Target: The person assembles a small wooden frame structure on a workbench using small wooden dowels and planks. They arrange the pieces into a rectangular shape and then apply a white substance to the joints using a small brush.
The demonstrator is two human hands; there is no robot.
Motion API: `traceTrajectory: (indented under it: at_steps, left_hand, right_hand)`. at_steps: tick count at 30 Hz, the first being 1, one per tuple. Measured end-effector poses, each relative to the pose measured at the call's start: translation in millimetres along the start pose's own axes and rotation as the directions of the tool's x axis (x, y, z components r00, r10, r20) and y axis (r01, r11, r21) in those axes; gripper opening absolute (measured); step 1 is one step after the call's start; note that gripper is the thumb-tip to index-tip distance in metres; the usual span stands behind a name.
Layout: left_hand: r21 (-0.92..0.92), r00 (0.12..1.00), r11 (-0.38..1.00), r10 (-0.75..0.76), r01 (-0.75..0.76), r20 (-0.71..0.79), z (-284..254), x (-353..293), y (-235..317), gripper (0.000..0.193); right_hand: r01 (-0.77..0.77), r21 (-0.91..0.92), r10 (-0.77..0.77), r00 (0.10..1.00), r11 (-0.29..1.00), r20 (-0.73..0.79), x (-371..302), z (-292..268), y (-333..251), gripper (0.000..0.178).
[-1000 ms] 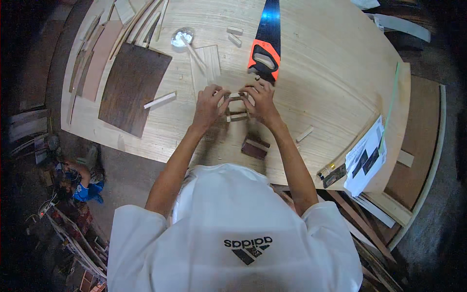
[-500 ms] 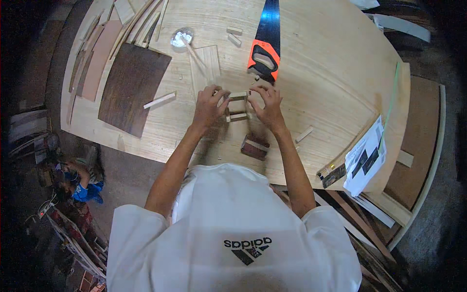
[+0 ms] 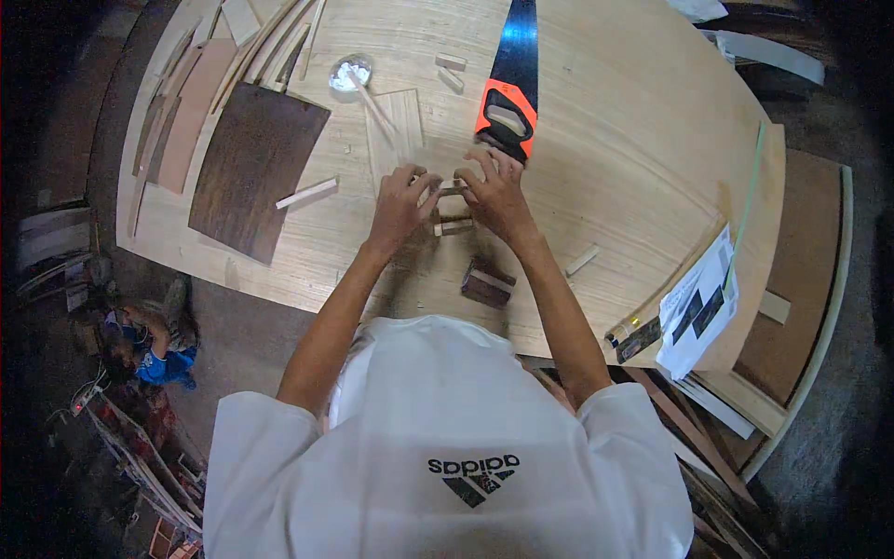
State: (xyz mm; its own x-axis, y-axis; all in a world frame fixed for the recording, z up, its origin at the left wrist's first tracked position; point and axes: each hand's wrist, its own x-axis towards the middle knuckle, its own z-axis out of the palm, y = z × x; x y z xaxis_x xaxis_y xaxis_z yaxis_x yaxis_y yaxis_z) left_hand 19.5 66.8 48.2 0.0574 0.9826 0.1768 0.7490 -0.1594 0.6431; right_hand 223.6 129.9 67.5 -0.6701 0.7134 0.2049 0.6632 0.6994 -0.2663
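Small open rectangular frame of pale wooden strips (image 3: 453, 227) lies between my two hands, over the middle of the near part of the table. Its lower strip shows clear; the sides are partly covered by my fingers.

My left hand (image 3: 400, 207) is at the frame's left side, fingers bent, thumb and fingertips a narrow gap apart. Cannot tell whether they pinch the wood. My right hand (image 3: 497, 200) is at the right side, thumb turned in toward the upper strip, fingers curled and a little spread; its grip I cannot make out either.

Just nearer my body: a dark red-brown block with a pale stripe (image 3: 488, 283). Just beyond the right fingers: a handsaw with an orange-and-black handle and dark blade (image 3: 518, 56), blade pointing away from me. Left of the blade, two short pale wooden pieces (image 3: 451, 71).

Beyond my left hand, a thin pale board (image 3: 400, 121); a pale wooden stick (image 3: 371, 102) slants over it from a round dish of white stuff (image 3: 343, 82).

Further left, a dark brown wooden panel (image 3: 256, 168) with a white-edged stick (image 3: 307, 192) across its right edge, then long wooden strips (image 3: 270, 51).

To the right, a short pale stick (image 3: 582, 260); near the edge, white printed sheets (image 3: 684, 340). All on a broad pale wooden table (image 3: 643, 158).
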Motion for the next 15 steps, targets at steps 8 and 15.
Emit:
traceTrajectory:
  at_steps: [8,15]
  left_hand:
    - [0.01,1.0,1.0,0.003,-0.003,0.005,-2.0,0.6,2.2,0.03]
    - [-0.011,0.999,0.999,0.036,-0.036,-0.03,0.5,0.1,-0.9,0.032]
  right_hand:
    - [0.036,0.023,-0.036,0.999,0.999,0.004,-0.8,6.7,4.4,0.025]
    - [0.024,0.067,-0.025,1.0,0.997,0.016,-4.1,8.2,7.2,0.025]
